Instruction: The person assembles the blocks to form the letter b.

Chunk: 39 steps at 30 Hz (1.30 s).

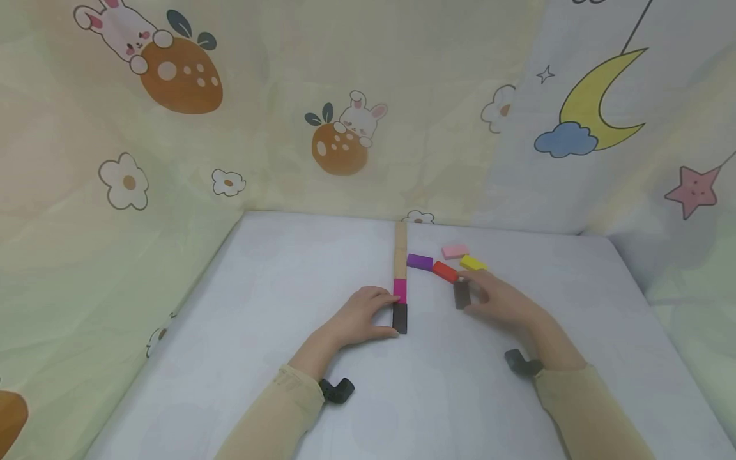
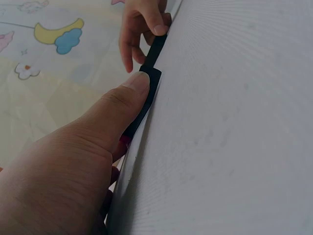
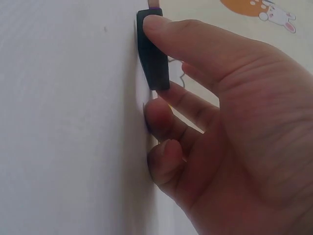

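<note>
My left hand (image 1: 358, 317) holds a black block (image 1: 400, 321) lengthwise, thumb at its near end and forefinger where it meets a magenta block (image 1: 400, 291). Beyond these, plain wood-coloured pieces (image 1: 400, 252) carry the straight row toward the back edge. To the right, a second black block (image 1: 462, 296) is pinched between the thumb and fingers of my right hand (image 1: 503, 300). In the right wrist view its thumb presses one end of that dark block (image 3: 155, 58). A red block (image 1: 445, 271) lies right by the right fingertips, its corner close to a purple block (image 1: 420, 262).
Behind the right hand lie a pink block (image 1: 455, 252) and a yellow block (image 1: 473, 262), the latter partly covered by the hand. The white table (image 1: 276, 268) ends at a patterned cloth (image 1: 431, 160) at the back and sides. Each wrist wears a black mount (image 1: 338, 391).
</note>
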Each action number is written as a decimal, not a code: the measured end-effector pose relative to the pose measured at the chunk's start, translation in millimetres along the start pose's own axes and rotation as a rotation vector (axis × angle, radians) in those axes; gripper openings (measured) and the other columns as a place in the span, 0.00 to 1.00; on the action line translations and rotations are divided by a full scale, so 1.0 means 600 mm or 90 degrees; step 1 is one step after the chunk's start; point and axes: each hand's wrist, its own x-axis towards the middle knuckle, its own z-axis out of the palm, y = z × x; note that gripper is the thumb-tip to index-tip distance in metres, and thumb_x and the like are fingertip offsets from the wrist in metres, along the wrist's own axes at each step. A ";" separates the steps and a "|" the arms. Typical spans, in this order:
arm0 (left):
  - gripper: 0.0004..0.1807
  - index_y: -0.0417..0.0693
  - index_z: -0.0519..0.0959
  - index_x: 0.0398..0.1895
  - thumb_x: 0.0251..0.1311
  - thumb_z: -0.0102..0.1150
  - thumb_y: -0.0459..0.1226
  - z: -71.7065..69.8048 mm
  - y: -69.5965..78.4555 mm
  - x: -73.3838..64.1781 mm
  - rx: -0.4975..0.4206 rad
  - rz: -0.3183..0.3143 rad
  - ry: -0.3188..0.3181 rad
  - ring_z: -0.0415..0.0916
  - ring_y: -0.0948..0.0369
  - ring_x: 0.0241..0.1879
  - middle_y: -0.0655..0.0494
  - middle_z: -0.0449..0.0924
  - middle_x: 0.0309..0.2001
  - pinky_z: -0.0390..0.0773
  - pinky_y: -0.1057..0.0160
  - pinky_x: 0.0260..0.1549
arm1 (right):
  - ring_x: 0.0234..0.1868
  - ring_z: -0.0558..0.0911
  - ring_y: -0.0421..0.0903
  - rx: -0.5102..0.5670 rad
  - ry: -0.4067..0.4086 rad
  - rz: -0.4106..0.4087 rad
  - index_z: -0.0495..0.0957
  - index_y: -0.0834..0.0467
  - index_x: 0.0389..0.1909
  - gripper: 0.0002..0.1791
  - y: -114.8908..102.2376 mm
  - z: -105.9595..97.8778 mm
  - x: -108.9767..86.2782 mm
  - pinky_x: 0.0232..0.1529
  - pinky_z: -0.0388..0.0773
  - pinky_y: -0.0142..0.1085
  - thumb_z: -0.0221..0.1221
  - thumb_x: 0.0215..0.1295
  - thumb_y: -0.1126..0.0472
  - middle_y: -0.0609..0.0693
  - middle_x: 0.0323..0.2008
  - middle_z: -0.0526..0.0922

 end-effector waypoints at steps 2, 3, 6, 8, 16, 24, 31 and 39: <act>0.42 0.64 0.68 0.71 0.53 0.64 0.64 0.000 0.000 0.000 0.000 -0.001 -0.001 0.64 0.58 0.68 0.59 0.71 0.65 0.66 0.55 0.70 | 0.74 0.60 0.56 0.003 0.002 0.005 0.59 0.34 0.72 0.44 0.000 0.001 0.000 0.66 0.68 0.61 0.70 0.55 0.47 0.47 0.73 0.62; 0.42 0.64 0.68 0.71 0.53 0.64 0.64 0.000 0.000 0.000 -0.001 -0.002 -0.001 0.64 0.58 0.68 0.59 0.71 0.65 0.66 0.55 0.70 | 0.74 0.60 0.56 0.003 0.002 0.004 0.59 0.34 0.72 0.44 0.000 0.002 0.000 0.66 0.68 0.61 0.70 0.55 0.47 0.47 0.73 0.62; 0.42 0.64 0.68 0.71 0.53 0.64 0.64 0.000 0.000 0.000 -0.002 -0.002 -0.001 0.64 0.58 0.68 0.59 0.71 0.65 0.66 0.55 0.70 | 0.73 0.62 0.56 0.002 0.004 0.003 0.59 0.34 0.72 0.44 0.000 0.003 -0.001 0.65 0.70 0.61 0.70 0.55 0.47 0.47 0.73 0.62; 0.41 0.64 0.68 0.71 0.53 0.65 0.64 0.000 0.000 0.000 -0.003 -0.002 0.000 0.64 0.58 0.68 0.59 0.71 0.65 0.66 0.55 0.70 | 0.72 0.63 0.56 -0.001 0.005 0.005 0.60 0.34 0.72 0.44 -0.001 0.003 -0.001 0.64 0.71 0.61 0.70 0.55 0.46 0.48 0.73 0.62; 0.41 0.63 0.68 0.70 0.53 0.66 0.63 -0.002 0.002 0.000 0.001 -0.010 -0.004 0.63 0.58 0.68 0.59 0.71 0.65 0.64 0.56 0.71 | 0.74 0.60 0.55 -0.009 0.009 0.011 0.57 0.33 0.73 0.47 0.001 0.007 0.003 0.63 0.72 0.61 0.70 0.53 0.41 0.46 0.74 0.60; 0.42 0.64 0.68 0.71 0.53 0.65 0.64 -0.001 0.001 0.001 -0.005 -0.007 -0.002 0.64 0.58 0.68 0.59 0.70 0.65 0.65 0.55 0.71 | 0.76 0.57 0.56 -0.024 0.010 0.009 0.58 0.34 0.73 0.47 0.002 0.007 0.003 0.66 0.67 0.63 0.70 0.54 0.41 0.46 0.74 0.60; 0.42 0.65 0.68 0.70 0.53 0.65 0.64 0.001 -0.001 0.001 -0.005 -0.010 -0.003 0.63 0.58 0.68 0.60 0.70 0.65 0.65 0.55 0.71 | 0.76 0.57 0.56 -0.017 0.010 0.011 0.58 0.33 0.73 0.46 0.002 0.007 0.000 0.66 0.67 0.63 0.70 0.54 0.41 0.46 0.74 0.60; 0.42 0.65 0.68 0.71 0.52 0.66 0.63 0.002 -0.001 0.002 -0.003 -0.015 -0.006 0.63 0.58 0.68 0.60 0.70 0.64 0.66 0.55 0.70 | 0.74 0.60 0.56 -0.021 0.015 0.013 0.59 0.33 0.72 0.45 0.003 0.008 0.002 0.64 0.70 0.63 0.70 0.53 0.41 0.47 0.72 0.63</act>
